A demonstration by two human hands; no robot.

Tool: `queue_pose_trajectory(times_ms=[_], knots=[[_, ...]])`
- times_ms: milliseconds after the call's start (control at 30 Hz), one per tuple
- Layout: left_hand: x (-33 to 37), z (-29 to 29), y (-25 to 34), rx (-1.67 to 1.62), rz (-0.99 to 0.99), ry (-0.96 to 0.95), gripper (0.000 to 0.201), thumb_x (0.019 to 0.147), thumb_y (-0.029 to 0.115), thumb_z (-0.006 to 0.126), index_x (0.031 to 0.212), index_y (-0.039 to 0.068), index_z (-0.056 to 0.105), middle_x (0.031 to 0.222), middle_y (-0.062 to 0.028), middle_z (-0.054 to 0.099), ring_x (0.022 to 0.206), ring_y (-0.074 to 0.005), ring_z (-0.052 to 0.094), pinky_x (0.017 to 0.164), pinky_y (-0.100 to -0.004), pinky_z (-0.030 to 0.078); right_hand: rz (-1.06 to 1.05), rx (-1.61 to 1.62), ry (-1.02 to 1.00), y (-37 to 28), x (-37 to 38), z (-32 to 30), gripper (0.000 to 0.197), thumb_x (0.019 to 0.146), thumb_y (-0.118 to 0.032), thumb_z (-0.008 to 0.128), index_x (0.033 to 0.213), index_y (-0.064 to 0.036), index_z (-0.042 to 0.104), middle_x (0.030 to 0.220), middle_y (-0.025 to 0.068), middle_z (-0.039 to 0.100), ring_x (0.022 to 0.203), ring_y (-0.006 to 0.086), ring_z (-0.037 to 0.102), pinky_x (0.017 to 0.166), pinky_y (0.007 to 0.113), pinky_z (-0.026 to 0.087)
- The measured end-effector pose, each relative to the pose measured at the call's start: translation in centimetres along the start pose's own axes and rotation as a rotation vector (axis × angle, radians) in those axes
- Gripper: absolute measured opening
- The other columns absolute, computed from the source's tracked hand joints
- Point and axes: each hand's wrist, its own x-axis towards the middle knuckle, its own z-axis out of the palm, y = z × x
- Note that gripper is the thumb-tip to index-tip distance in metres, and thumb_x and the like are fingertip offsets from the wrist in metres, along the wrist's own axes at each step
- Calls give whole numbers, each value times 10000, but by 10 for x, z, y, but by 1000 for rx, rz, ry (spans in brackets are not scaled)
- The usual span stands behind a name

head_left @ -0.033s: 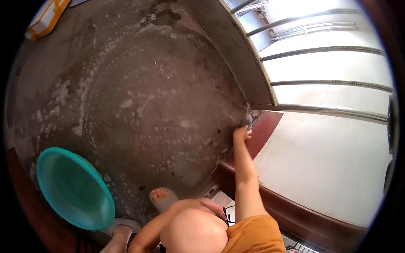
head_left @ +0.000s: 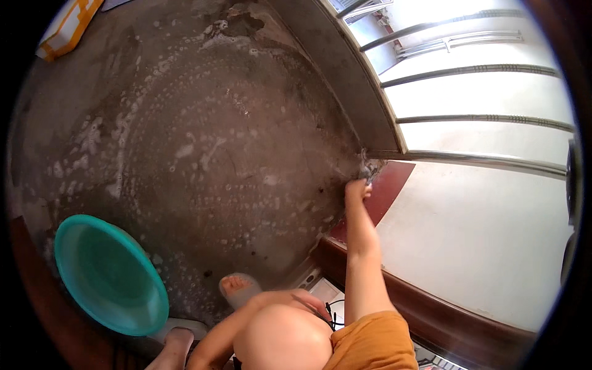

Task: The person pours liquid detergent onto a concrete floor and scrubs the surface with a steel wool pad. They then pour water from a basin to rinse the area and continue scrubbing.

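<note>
My right hand (head_left: 356,190) reaches out to the corner where the wet floor meets the maroon skirting. Its fingers are closed round a small grey scrubber-like object (head_left: 365,177), mostly hidden by the hand and blurred. This object touches the floor at the corner, among whitish suds. My left hand (head_left: 310,300) lies by my bent knee (head_left: 283,336), close to a thin black cord (head_left: 335,314). The knee and forearm hide most of its fingers.
Soapy streaks cover the brown concrete floor (head_left: 203,142). A green basin (head_left: 111,277) stands at lower left, beside my sandalled feet (head_left: 237,287). Metal railings (head_left: 481,160) rise above a low ledge (head_left: 345,80) on the right. A white-and-orange box (head_left: 69,28) sits far left.
My right hand and forearm have shifted slightly to the right at the corner. The basin and my left hand look the same.
</note>
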Motion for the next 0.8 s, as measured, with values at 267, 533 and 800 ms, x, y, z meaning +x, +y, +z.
queue_pose_trajectory(times_ms=[267,533,800], knots=[[58,65,-1,21,-77,-122,286,893,198,472,1081,141,680,1217,-115,593,1115,-301,573,821,-471,500,-777,-128,132,-81,-65,-12,395,757,-81,574,1148,-26,571,1268,209,450,1089,377,446,882,444,396],[-16,30,21,42,-17,-65,301,901,211,465,1113,131,663,1244,-107,576,1131,-276,562,871,-438,482,-1324,179,-79,-29,-209,-58,620,647,93,526,1241,-84,528,1336,188,410,1107,386,427,936,428,384],[2,51,-19,141,48,13,302,895,195,473,1118,108,657,1247,-110,573,1132,-263,561,891,-408,480,-442,-156,112,-19,-67,-17,467,802,-149,583,1263,-127,517,1317,172,378,1095,402,420,925,439,390]])
